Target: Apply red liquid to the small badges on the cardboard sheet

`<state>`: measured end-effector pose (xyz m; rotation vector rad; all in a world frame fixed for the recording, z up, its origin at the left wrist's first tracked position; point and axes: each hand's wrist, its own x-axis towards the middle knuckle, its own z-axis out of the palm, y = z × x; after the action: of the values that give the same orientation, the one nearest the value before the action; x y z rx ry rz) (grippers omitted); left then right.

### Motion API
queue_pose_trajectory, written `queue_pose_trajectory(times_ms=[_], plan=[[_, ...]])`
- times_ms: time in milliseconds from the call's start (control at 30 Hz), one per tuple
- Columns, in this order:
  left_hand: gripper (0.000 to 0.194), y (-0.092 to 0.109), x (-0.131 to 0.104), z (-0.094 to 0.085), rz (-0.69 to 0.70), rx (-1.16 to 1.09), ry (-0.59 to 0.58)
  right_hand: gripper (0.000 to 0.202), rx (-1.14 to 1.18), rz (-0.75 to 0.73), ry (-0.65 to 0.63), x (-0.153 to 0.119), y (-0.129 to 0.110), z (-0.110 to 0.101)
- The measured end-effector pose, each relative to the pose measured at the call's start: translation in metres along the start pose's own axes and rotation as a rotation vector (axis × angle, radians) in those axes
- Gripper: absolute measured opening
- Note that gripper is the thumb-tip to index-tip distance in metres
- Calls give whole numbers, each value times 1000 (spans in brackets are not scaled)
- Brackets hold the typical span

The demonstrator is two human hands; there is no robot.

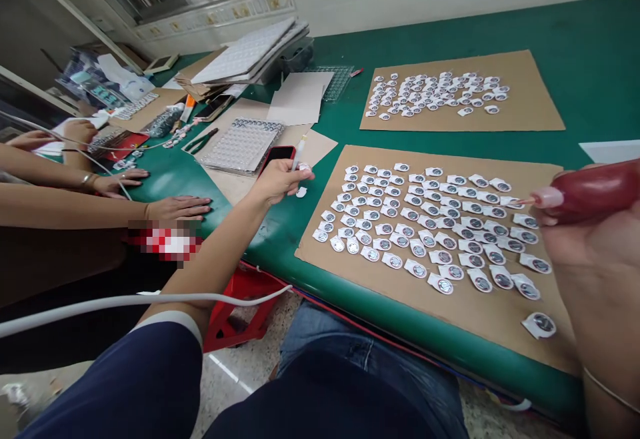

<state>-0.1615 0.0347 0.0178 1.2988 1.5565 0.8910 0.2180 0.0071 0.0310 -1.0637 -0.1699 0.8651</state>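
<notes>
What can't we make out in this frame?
Head view: red bottle in the right hand, back end cut off by the right edge.
Head view: phone and pale stick, lower parts hidden by the left hand.
Head view: small white pieces, markings too small to read.
Head view: white sheet, cut off by the right edge.

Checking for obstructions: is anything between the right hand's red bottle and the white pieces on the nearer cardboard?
Nothing visible: the red bottle points toward the white pieces; whether its nozzle touches them is unclear.
</notes>
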Motion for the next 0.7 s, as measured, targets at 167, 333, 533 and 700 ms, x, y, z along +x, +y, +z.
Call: queue_pose_trajectory(times_ms=[167,333,533,700], plan=[[28,29,21,63,31,-205,-101,21,-32,-20,-273,3,5,1],[20,45,16,130,-31,-486,-311,27,-151,194,-549,-23,12,1],[44,26,-14,160,-28,-452,-577,37,-254,410,-852,-47,25,0],[36,24,-27,157,57,-395,-538,35,-336,519,-845,-44,34,0]])
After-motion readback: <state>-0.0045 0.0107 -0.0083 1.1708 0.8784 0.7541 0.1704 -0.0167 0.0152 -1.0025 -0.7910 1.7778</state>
